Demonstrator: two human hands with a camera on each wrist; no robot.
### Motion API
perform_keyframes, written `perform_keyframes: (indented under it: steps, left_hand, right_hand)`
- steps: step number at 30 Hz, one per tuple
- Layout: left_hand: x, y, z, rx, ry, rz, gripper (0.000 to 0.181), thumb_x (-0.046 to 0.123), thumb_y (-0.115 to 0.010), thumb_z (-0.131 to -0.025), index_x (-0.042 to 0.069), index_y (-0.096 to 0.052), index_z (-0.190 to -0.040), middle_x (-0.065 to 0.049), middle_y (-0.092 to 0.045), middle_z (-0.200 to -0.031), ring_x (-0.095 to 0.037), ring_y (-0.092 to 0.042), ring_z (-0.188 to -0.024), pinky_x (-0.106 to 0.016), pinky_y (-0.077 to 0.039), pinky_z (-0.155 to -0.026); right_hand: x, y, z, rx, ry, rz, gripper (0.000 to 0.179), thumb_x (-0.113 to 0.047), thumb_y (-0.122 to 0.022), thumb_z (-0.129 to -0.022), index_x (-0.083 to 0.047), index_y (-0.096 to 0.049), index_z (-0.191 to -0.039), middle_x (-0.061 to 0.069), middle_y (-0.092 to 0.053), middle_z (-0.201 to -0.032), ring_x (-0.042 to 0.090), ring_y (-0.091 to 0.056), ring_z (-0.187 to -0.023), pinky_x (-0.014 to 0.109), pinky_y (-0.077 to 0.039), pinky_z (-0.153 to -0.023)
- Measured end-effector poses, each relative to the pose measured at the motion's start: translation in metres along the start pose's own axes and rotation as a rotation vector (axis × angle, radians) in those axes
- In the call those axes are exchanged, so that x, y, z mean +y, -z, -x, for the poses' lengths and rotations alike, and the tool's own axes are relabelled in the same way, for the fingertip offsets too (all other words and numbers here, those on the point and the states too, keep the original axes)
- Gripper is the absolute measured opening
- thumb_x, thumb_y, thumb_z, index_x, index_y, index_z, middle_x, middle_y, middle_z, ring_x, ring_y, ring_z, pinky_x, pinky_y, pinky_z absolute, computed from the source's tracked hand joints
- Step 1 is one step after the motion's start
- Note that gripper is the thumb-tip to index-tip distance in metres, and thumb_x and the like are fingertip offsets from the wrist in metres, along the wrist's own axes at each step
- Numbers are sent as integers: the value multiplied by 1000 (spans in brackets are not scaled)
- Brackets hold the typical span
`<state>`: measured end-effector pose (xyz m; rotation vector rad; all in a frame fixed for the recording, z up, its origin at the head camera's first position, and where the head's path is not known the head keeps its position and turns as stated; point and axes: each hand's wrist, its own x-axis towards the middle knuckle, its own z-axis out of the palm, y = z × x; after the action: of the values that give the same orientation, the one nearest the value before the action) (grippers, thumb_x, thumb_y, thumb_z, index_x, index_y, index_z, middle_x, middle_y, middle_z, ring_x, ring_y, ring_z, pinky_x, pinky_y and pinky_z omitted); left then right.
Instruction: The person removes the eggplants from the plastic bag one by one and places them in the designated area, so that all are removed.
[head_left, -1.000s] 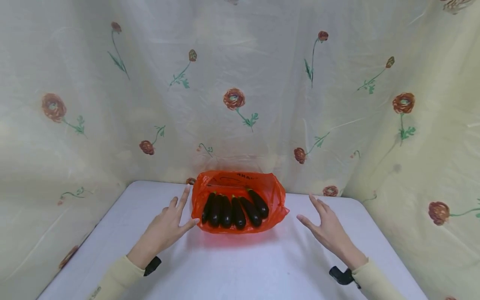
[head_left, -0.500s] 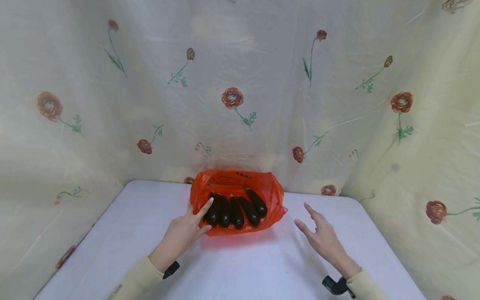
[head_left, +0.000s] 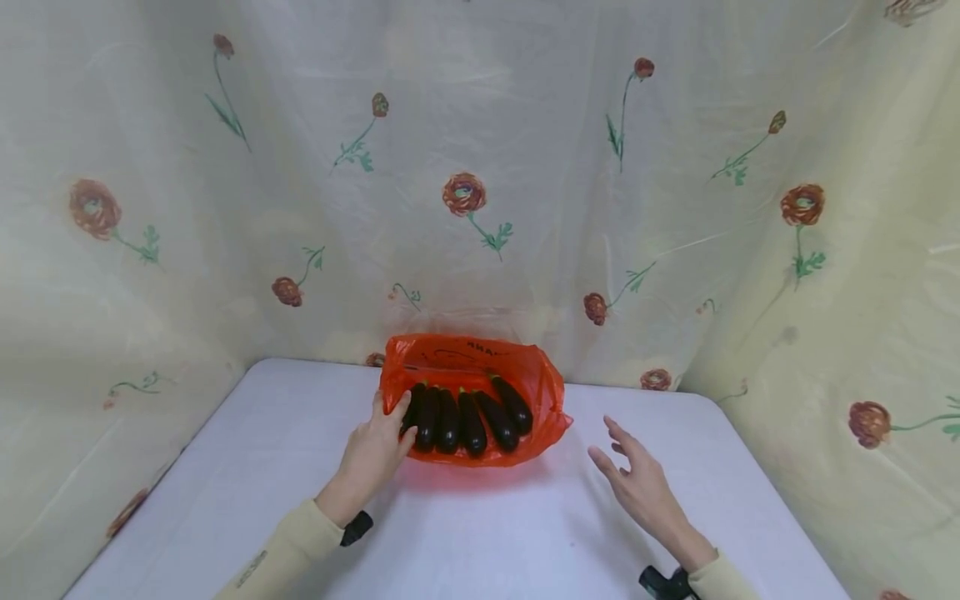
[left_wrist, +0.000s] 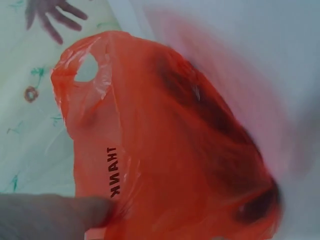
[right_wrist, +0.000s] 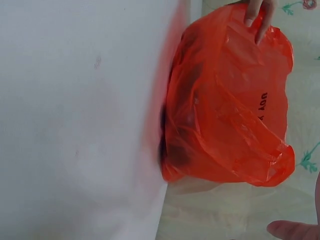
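Note:
A red plastic carrier bag (head_left: 525, 367) sits at the far edge of the table, its mouth toward me. Several dark eggplants (head_left: 472, 425) lie side by side inside. My left hand (head_left: 372, 450) grips the bag's left rim, fingers on both sides of the red film, close to the leftmost eggplant. In the right wrist view, fingers of the left hand (right_wrist: 260, 17) overlap the bag's upper edge. A finger of it meets the lettered film in the left wrist view. My right hand (head_left: 641, 483) hovers to the bag's right, apart from it, holding nothing, fingers slightly bent.
The white table (head_left: 480, 542) stretches out in front of the bag. Behind it and at both sides hangs a flower-printed curtain (head_left: 540, 250). A black wrist mount (head_left: 663, 583) sits on my right wrist, another on my left.
My left hand has moved right onto the bag's left side, then drawn slightly back up and left. The bag's left rim has shifted a little that way. The right hand has lowered slightly.

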<state>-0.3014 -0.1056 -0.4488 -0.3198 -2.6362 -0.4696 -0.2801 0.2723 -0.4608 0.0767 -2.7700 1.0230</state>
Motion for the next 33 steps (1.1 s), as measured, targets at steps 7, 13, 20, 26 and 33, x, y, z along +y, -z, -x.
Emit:
perform_keyframes:
  steps: [7,13,20,26,33]
  left_hand:
    - [-4,-11,-2,72,5,110,55,2,-66,-86,11,-52,-139,-34,-44,-132,-21,-56,-58,-34,-56,-55]
    - [-8,-12,-6,-96,90,245,58,-6,-58,-84,4,-49,-140,-29,-48,-125,-23,-54,-69,-37,-56,-63]
    - [-14,-15,-11,-223,178,317,58,-3,-56,-80,1,-50,-138,-24,-50,-128,-24,-50,-71,-31,-44,-58]
    - [-15,-19,-15,-212,249,415,62,10,-64,-83,-3,-45,-140,-21,-48,-139,-29,-58,-94,-45,-55,-79]
    - [-17,-20,-16,-153,147,441,84,-9,-68,-77,0,-29,-150,-26,-53,-129,-28,-54,-84,-33,-54,-61]
  right_hand:
    - [3,-8,5,-14,-24,-28,80,-65,-48,-90,-18,-29,-152,20,-41,-148,40,-46,-130,56,-46,-97]
    - [5,-13,8,21,24,-41,69,-54,-48,-96,-15,-33,-150,22,-46,-143,41,-50,-126,58,-44,-99]
    - [8,-18,11,21,33,-45,62,-47,-46,-99,-14,-34,-150,23,-48,-142,40,-53,-124,61,-40,-101]
    - [8,-17,12,-9,10,-50,62,-50,-40,-100,-14,-33,-150,23,-48,-142,40,-53,-124,56,-48,-95]
    - [7,-13,13,-50,-40,-232,55,-46,-38,-102,-13,-41,-146,22,-52,-139,39,-55,-121,44,-56,-86]
